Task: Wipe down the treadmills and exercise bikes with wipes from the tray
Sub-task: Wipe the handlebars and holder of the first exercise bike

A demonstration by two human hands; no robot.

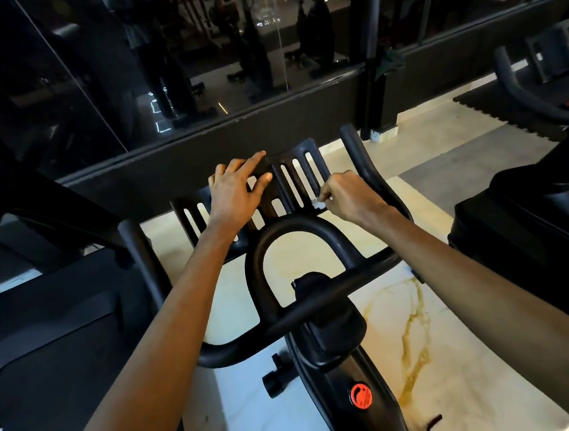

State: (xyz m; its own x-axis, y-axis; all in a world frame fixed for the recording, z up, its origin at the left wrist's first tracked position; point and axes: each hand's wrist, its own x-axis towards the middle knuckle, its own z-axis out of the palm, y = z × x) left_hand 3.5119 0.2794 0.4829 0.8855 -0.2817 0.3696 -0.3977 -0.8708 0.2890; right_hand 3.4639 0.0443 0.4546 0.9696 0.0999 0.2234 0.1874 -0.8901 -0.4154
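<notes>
Head view: right hand (350,194) presses wipe (317,204) against slotted tray (302,176) edge.

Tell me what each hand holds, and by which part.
The right hand pinches a small crumpled white wipe between its fingertips. The left hand holds nothing; its straight fingers rest on the bike's slotted rack.

- Wipe (317,204): largely enclosed by the curled fingers of the right hand (350,197); only a small white tuft is exposed.
- Slotted panel (302,176) of the exercise bike (336,317): its middle slots are covered by the left hand (236,192).
- Exercise bike: the frame is cut off by the lower edge; the red emblem (361,396) is too small to be read.
- Treadmill (58,355): cropped at the left and lower edges; its white lettering is cut through and illegible.
- Second bike (524,215): cropped at the right edge.
- Glass wall (214,56): the shapes behind it are too dark to be identified.
</notes>
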